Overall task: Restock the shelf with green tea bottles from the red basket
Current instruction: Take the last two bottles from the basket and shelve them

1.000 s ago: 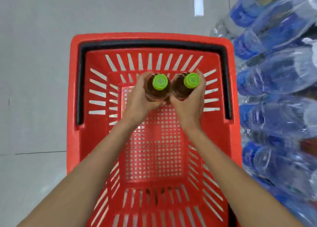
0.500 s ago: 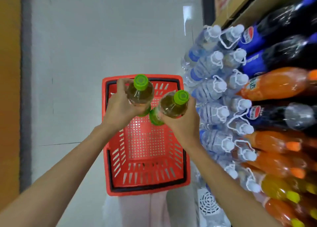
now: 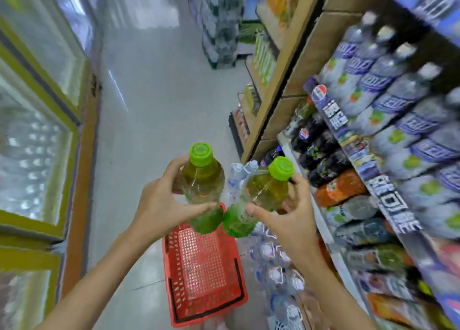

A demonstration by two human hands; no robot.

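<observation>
Both bottles have risen clear of the red basket (image 3: 204, 267) since the earlier frames, and the view has swung up from the floor toward the aisle and shelving. At far left stands a glass-fronted chiller (image 3: 37, 130), well apart from the action. Next, the left hand (image 3: 159, 207) is wrapped around the body of one green tea bottle (image 3: 202, 187), held nearly upright, green cap up. Just beside it, the right hand (image 3: 286, 217) grips a second green tea bottle (image 3: 258, 195), tilted toward the shelf (image 3: 321, 220), thumb across its lower body. Their bases look close to touching, so a knock between them could loosen either grip. The basket sits on the floor below and appears empty. At right, the shelf is crowded with cola, orange soda and water bottles; pushing in a bottle one-handed risks toppling neighbours or landing it in the wrong row. Blur hides where green tea belongs.
</observation>
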